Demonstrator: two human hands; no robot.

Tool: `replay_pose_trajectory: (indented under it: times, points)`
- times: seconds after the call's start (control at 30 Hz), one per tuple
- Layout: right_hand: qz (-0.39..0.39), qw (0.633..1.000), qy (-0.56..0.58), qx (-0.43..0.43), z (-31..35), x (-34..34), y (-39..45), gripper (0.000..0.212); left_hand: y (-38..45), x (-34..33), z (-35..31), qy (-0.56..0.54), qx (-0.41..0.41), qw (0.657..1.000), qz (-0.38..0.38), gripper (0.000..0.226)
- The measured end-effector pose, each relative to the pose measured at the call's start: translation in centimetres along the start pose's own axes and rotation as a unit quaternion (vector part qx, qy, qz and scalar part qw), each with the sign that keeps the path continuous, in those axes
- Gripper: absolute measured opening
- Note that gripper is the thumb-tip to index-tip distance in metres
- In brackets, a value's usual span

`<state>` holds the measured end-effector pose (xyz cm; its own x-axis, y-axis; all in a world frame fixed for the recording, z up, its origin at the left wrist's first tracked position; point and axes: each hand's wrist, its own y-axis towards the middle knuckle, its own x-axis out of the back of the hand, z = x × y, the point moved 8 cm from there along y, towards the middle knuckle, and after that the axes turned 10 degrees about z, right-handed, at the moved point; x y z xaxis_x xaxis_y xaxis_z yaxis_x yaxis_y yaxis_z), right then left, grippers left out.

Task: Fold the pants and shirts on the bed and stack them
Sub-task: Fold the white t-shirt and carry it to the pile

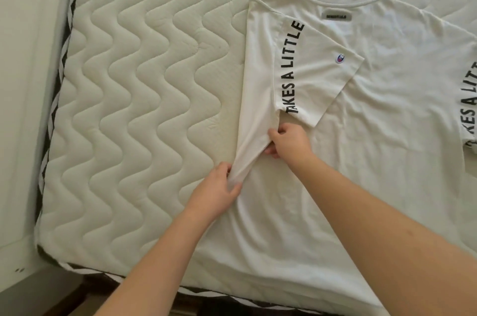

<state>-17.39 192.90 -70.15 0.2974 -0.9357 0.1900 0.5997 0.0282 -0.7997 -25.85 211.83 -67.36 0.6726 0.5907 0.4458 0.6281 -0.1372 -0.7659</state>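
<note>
One white T-shirt (387, 114) lies spread on the bed (134, 88), collar toward the far edge, hem toward the near edge, its body running off the right of the view. The sleeve with the black "TAKES A LITTLE" lettering (294, 67) is turned in over the chest, so this looks like the first lengthwise fold of the shirt, side panel coming inward.

Both hands are on that folded side edge. The left hand (222, 186) pinches a ridge of cloth, fingers curled round it and lifting it slightly off the mattress. The right hand (286, 140) grips the same ridge further up, just below the sleeve's underarm, fingers closed on the fabric. The cloth between them is pulled taut.

By my reading, the next move calls for carrying this edge across toward the shirt's middle and laying it flat, keeping the crease straight from shoulder to hem. No pants or stack in view.
</note>
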Motion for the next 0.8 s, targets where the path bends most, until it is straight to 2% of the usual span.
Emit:
replay_pose_trajectory:
  times: [0.1, 0.17, 0.27, 0.33, 0.43, 0.53, 0.63, 0.73, 0.8]
  points:
    - [-0.011, 1.000, 0.000, -0.008, 0.0, -0.1, -1.3, 0.008, -2.1, -0.3, 0.9, 0.111, 0.056, 0.992, 0.004, 0.025]
    - [0.019, 1.000, -0.001, -0.015, 0.0, -1.3, -2.4, 0.007, -3.3, -0.5, 1.0, 0.128, 0.068, 0.989, -0.002, 0.024]
    - [0.102, 0.994, 0.020, -0.044, -0.3, -4.3, -3.8, 0.005, -4.6, -1.1, 0.8, 0.080, 0.069, 0.994, 0.019, 0.027]
    - [0.121, 0.991, 0.019, -0.056, -0.9, -5.3, -4.7, 0.007, -5.1, -1.5, 0.9, 0.073, 0.064, 0.995, 0.028, 0.033]
    - [0.084, 0.995, 0.033, -0.039, -1.9, -4.6, -5.9, 0.022, -5.6, -2.1, 0.7, 0.083, 0.057, 0.994, 0.041, 0.040]
    - [0.005, 1.000, 0.015, -0.002, -3.3, -2.0, -7.1, 0.015, -6.0, -3.4, 1.0, -0.026, 0.065, 0.996, 0.061, 0.040]
    - [-0.045, 0.999, -0.025, -0.006, -5.2, -0.5, -8.4, 0.013, -5.7, -3.4, 1.8, -0.046, 0.053, 0.998, 0.005, 0.031]
    - [0.025, 0.997, 0.052, -0.053, -7.6, -2.9, -9.2, 0.038, -5.5, -3.6, 3.6, -0.054, 0.071, 0.995, -0.039, 0.034]
    - [0.062, 0.996, 0.018, -0.067, -8.5, -4.6, -9.7, 0.042, -5.3, -4.5, 4.4, -0.083, 0.084, 0.993, -0.024, 0.036]
